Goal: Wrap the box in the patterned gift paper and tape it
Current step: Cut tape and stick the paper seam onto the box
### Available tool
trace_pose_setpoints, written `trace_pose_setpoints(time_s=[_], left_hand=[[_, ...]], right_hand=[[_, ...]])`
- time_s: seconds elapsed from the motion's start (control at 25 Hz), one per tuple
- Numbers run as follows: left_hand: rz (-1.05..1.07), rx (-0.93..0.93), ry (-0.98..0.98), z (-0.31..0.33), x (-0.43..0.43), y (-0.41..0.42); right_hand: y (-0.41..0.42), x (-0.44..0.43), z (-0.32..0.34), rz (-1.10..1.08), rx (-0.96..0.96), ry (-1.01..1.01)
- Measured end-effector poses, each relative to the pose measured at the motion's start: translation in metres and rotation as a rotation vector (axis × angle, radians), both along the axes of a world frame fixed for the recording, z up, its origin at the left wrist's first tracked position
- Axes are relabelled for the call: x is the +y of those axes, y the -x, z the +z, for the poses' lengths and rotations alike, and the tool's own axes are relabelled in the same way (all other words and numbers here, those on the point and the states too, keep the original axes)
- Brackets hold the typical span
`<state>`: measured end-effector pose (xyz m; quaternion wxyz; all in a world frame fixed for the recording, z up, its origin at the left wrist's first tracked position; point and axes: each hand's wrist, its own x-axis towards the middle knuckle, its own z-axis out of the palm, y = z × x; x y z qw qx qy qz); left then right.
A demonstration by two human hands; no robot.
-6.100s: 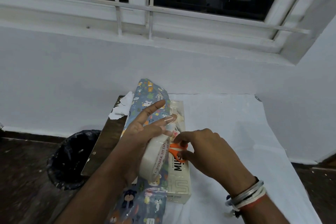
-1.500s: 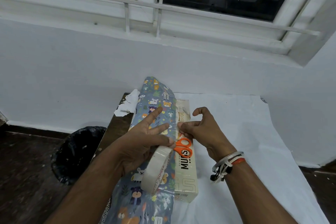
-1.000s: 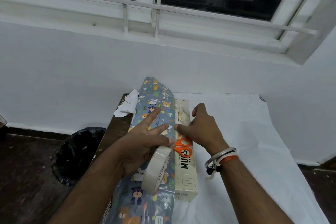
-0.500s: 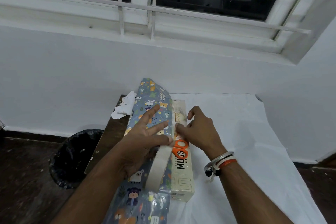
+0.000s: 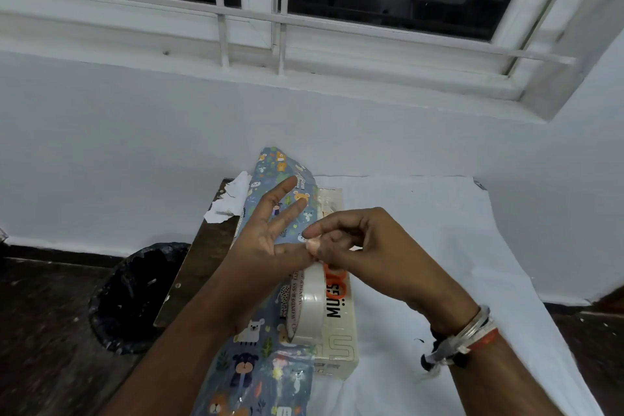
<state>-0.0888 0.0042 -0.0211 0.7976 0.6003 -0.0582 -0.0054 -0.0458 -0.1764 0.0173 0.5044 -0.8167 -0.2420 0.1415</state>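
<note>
Box [image 5: 339, 334] under hands [image 5: 364, 240] (fingertips [image 5: 312, 244] at tape [image 5: 309, 304])

Right hand [image 5: 364, 246] has lifted from the top of the cream rectangular cardboard box [image 5: 341, 331], where it pressed flat half a second earlier. Its fingers are now curled, tips gathered at the thumb of the left hand [image 5: 266, 246] above the box. The white roll of adhesive tape [image 5: 309, 307] has swung over the box, hiding most of the orange scissor handles [image 5: 332, 277].
</note>
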Motion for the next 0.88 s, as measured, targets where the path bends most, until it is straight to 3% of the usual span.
trace_pose_setpoints(time_s=[0.4, 0.68, 0.88], left_hand=[[-0.019, -0.011, -0.088, -0.007, -0.011, -0.003], [0.068, 0.060, -0.088, -0.007, -0.014, -0.001], [0.104, 0.093, -0.061, -0.005, -0.011, 0.000]], right_hand=[[0.007, 0.003, -0.005, -0.184, -0.232, 0.002], [0.009, 0.013, -0.019, -0.232, -0.493, 0.040], [0.005, 0.010, -0.017, -0.235, -0.462, -0.014]])
